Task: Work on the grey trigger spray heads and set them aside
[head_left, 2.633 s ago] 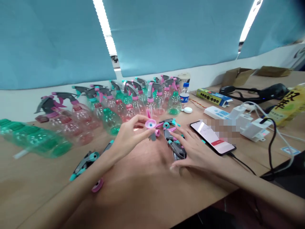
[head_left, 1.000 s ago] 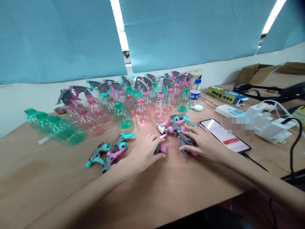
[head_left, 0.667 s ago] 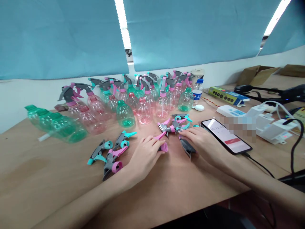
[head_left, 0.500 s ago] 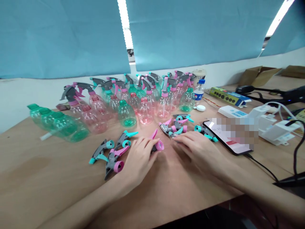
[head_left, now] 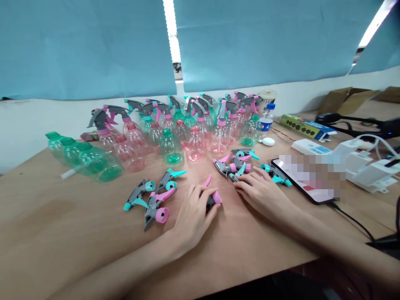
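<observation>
My left hand (head_left: 195,208) is closed around a grey spray trigger head with a pink collar and lever (head_left: 216,197), its body mostly hidden under my fingers. To the right, the fingers of my right hand (head_left: 261,192) rest over a grey and teal spray head (head_left: 238,176) lying on the table, and its near end is covered. Pink-and-grey spray heads (head_left: 223,167) lie just beyond it. Left of my left hand lie more loose heads, among them a pink one (head_left: 156,210) and a teal one (head_left: 139,196).
Behind stand several green and pink clear bottles (head_left: 171,148), many with spray heads fitted. Green bottles (head_left: 90,162) lean in a row at the left. A phone (head_left: 300,183) on a cable, white power adapters (head_left: 359,166) and a boxed power strip (head_left: 308,127) occupy the right.
The view has shifted slightly, so everything sits further right in the picture. The pink head in my left hand has turned a little. My right fingers remain at the teal head.
</observation>
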